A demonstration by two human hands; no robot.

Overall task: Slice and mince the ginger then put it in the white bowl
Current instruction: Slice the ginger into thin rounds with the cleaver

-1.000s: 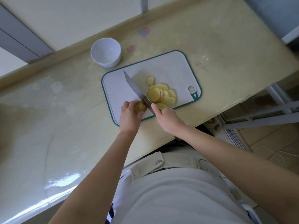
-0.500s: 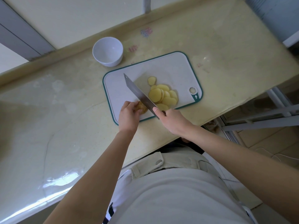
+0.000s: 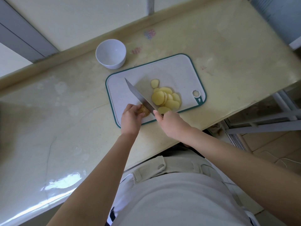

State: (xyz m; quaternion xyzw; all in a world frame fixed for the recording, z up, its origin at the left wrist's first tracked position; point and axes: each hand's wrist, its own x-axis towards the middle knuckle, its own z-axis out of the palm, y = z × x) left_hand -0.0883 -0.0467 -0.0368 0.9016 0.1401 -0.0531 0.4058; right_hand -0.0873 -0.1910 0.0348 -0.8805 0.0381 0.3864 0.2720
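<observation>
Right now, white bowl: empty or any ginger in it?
Empty. The white bowl shows only bare white inside; the ginger slices lie on the cutting board, and the left hand holds the uncut piece.

Pale yellow glossy stone countertop (image 3: pixel 219 46), with a raised lip along its far edge. Cream wall panels (image 3: pixel 81 18) behind. Grey frame strips (image 3: pixel 19 35) far left. Bright glare patch (image 3: pixel 61 181) near left. Right, below the counter: white metal rails (image 3: pixel 260 123), beige floor tiles (image 3: pixel 268 144).

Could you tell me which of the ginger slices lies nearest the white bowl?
The small slice at the pile's far end, towards the white bowl; the other slices overlap in a heap near the right hand.
</observation>
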